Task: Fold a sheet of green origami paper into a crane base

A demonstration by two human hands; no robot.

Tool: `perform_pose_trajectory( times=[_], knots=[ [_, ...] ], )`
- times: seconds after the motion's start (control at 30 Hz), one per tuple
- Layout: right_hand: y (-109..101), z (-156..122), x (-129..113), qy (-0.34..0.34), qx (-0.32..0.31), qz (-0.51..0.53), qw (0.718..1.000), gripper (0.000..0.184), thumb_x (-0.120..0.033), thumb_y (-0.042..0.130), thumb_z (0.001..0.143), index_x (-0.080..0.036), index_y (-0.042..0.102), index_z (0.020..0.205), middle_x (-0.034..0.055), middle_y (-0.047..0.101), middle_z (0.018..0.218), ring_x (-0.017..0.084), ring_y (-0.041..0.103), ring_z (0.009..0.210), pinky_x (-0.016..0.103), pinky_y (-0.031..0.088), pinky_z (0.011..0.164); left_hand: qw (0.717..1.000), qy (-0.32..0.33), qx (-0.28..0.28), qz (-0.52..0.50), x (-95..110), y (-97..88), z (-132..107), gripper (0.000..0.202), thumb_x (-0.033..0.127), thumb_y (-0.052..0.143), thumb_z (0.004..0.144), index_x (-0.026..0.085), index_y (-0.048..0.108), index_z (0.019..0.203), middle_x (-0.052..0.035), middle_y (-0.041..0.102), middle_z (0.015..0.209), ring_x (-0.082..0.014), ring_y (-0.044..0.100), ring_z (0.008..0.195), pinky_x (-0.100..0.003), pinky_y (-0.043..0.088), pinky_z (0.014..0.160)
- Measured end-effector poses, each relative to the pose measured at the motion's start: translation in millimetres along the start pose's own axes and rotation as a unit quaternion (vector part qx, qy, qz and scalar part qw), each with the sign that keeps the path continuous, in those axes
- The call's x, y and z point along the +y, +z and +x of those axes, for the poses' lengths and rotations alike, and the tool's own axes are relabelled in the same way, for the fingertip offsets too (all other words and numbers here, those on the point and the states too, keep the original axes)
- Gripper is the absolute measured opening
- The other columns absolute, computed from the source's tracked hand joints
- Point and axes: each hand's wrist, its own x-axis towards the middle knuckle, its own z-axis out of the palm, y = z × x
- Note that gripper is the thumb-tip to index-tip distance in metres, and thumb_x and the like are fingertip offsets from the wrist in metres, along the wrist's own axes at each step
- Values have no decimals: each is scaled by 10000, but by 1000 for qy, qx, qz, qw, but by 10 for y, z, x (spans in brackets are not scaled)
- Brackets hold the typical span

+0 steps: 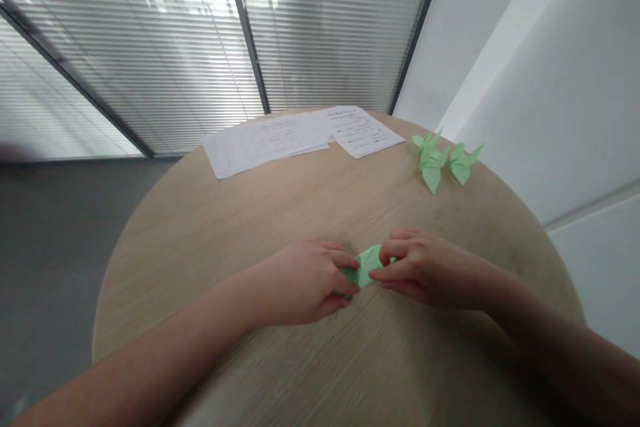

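Observation:
A small sheet of light green folded paper (369,265) lies on the wooden table between my two hands, with crease lines on its face. My left hand (313,281) holds its left side, fingertips on the far edge and thumb near the close edge. From the right, my right hand (425,269) grips the other side with thumb and fingers bent together on the paper. Both ends of the paper are partly hidden under the fingers.
Several folded green paper cranes (433,170) stand close together at the table's back right. White printed sheets (273,141) overlap along the far edge of the round table (200,240). Beyond are window blinds (330,33) and a white wall (565,80).

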Motion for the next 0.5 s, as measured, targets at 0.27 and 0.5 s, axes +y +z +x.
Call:
perform_pose_trajectory(
  times=[0.27,0.5],
  knots=[
    [-64,-40,-93,25,-35,-18,999,192,-207,569,987,-235,702,851,24,661,807,185,570,773,359,373,763,1000,2,15,-27,0,13,-12,227,265,666,929,227,729,1145,-63,729,1178,-246,661,1094,-372,498,991],
    [-72,-67,-116,66,-48,-19,996,235,-205,571,980,-240,701,787,22,660,785,194,565,779,369,349,753,1000,-12,14,6,69,30,-19,161,292,627,960,243,769,1018,-57,727,1126,-241,664,1048,-369,505,958]
  ],
)
